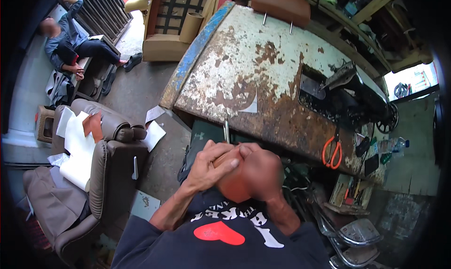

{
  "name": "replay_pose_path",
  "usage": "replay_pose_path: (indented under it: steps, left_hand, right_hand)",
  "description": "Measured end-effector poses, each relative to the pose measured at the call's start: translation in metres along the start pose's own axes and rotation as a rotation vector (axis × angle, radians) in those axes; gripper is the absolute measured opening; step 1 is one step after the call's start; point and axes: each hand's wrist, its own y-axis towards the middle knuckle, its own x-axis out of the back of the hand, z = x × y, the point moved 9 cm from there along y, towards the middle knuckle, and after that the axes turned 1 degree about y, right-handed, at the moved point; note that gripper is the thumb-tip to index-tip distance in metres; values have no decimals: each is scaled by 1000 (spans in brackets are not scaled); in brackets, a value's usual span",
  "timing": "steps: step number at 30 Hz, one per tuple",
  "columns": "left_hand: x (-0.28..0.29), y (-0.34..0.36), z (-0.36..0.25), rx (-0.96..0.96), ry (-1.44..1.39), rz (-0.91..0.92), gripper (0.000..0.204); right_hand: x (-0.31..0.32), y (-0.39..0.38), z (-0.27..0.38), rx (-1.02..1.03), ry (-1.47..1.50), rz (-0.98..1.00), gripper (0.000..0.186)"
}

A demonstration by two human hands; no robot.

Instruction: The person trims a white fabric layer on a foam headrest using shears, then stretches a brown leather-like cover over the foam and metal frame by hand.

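Note:
A brown headrest (231,186) with metal posts is held close against my chest, its posts pointing away toward the table edge. My left hand (209,165) is closed around its left side, thumb lying across the brown cover. On the other side my right hand (264,174) grips it too; much of that hand is blurred, with only some fingers clear near the top. The headrest's underside is hidden from me. Another brown headrest (280,6) with two metal posts lies at the far end of the worn table (225,76).
A black sewing machine (347,81) is set in the table's right side. Orange-handled scissors (332,151) and a plastic bottle (393,146) lie near its edge. To the left stands a brown car seat (101,175) with white material on it. Beyond, a person (70,45) sits by the wall.

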Motion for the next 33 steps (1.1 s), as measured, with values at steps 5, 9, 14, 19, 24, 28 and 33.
replay_pose_path:
  steps: [5,9,14,19,24,28,33]
  left_hand:
    - [-1,-9,11,24,26,43,30]
    - [21,-12,20,64,-154,-19,27]
    - [45,-46,41,212,-305,-134,41]
    - [64,-74,60,368,-189,-263,40]
    - [79,-99,120,250,-395,-535,40]
    - [79,-103,120,201,-472,-544,37]
    - [82,-151,176,323,-772,-625,41]
  right_hand:
    - [-5,-17,2,-82,-17,10,14]
    - [-18,-10,-1,-71,207,204,25]
    - [-78,-36,-3,-59,231,366,59]
    - [-115,-37,1,122,23,479,60]
    - [-113,-51,-96,-13,-264,345,61]
    - [-87,-65,-176,-491,-101,96,61]
    - [-75,-82,-165,-700,264,151,67]
